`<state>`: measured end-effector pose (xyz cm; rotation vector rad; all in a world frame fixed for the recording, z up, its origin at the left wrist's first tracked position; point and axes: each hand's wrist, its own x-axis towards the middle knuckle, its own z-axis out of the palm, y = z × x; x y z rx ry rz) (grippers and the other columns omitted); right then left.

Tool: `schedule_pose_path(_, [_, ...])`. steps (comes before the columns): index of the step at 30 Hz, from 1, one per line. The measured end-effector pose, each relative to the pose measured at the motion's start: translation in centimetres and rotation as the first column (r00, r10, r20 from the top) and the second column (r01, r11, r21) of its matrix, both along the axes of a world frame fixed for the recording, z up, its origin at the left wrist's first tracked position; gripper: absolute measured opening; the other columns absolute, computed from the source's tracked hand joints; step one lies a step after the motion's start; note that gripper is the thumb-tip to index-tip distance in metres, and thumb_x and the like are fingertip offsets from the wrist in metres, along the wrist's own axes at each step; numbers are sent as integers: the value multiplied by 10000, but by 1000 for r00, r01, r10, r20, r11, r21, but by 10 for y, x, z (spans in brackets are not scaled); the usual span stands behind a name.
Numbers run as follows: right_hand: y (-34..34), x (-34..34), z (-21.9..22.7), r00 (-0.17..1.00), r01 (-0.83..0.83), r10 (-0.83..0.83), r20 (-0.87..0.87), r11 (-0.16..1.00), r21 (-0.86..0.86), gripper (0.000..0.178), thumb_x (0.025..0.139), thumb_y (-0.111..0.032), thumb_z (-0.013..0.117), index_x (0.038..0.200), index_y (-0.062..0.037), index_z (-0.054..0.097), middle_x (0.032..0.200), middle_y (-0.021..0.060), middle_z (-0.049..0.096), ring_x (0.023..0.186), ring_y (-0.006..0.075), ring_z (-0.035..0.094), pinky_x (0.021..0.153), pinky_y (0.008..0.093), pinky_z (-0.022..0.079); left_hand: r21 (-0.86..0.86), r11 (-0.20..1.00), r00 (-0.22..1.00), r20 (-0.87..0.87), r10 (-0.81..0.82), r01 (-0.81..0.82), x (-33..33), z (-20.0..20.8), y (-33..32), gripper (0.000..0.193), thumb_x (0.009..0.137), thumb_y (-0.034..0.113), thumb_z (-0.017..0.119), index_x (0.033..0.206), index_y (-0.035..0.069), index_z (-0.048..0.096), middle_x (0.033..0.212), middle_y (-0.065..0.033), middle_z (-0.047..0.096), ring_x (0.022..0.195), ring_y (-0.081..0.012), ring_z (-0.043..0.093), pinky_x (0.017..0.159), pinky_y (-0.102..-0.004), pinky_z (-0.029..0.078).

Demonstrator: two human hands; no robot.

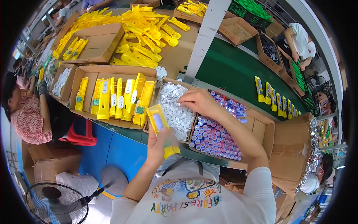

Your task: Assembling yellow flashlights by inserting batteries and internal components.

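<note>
My left hand (157,146) grips a long yellow plastic housing (154,111), blurred by motion, with a purple cylinder showing inside its upper end. Over a cardboard box of small white plastic parts (174,121), my right hand (201,101) is closed in a pinch, a small white part (178,104) at its fingertips. Beneath my right forearm, many purple-wrapped cylindrical cells (214,136) with thin red wires stand packed in another box. To the left, a shallow carton (76,112) holds several yellow housings (112,99), some with white switch pieces or green circuit boards.
Loose yellow housings (140,41) are heaped at the back, behind an open carton (100,43). A grey metal post (207,37) rises beyond the boxes. On the green belt (223,71), a row of yellow housings (274,99) lies to the right. Co-workers sit on both sides.
</note>
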<state>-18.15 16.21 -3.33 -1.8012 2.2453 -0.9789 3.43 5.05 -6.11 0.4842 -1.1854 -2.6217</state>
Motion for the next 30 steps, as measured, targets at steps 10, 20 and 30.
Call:
schedule_pose_path(10, [15,31,24,551,190,-102,829,982,-6,182,847,-114,719,984,5,709,875,60,723,718,91,662,670,248,549,-161,952,965,10,-264,262,-8,-1,15,312,1009,189,469,1277,140,318,912,-96,541,678,-184,574,620,-336,516])
schedule_pose_path(20, [24,43,28,829,298,-245,503,954,-27,350,818,-254,760,651,-27,553,519,20,507,465,71,432,429,276,329,-266,925,959,-13,-284,271,-19,12,19,392,982,156,483,1279,42,254,862,-87,522,682,-149,568,606,-301,512])
schedule_pose_path(30, [61,18,40,936,179,-169,307,984,-2,125,893,-96,630,995,-27,647,933,108,649,838,194,646,717,302,512,-295,760,775,-91,-626,579,-37,27,4,471,962,132,543,1361,66,301,1058,-119,575,904,-199,593,771,-335,520])
